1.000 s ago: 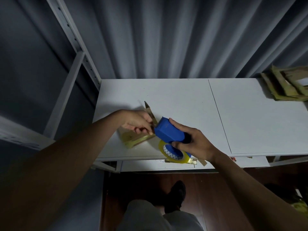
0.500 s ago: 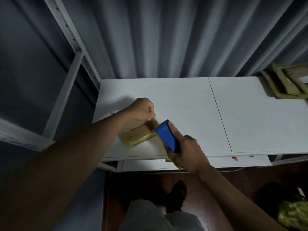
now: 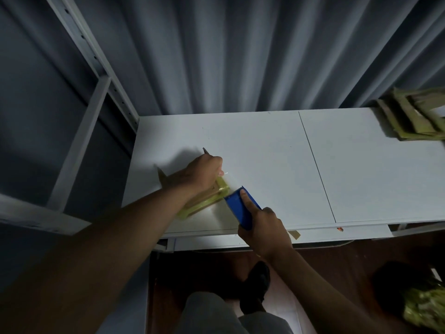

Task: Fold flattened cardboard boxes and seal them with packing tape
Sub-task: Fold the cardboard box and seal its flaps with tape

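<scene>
The right hand (image 3: 262, 227) grips the blue tape gun (image 3: 239, 207), index finger laid along its top; the toothed front edge sits just beside the box's near end. The left hand (image 3: 204, 173) lies on top of the box (image 3: 204, 201), fingers curled at its far edge; whether it grips or only presses cannot be told. The small box, wrapped in yellowish tape, lies on the white table (image 3: 265, 153) near the front left corner. A stack of flat cardboard (image 3: 414, 119) lies at the table's far right, well apart. Grey curtain (image 3: 240, 56) hangs behind.
</scene>
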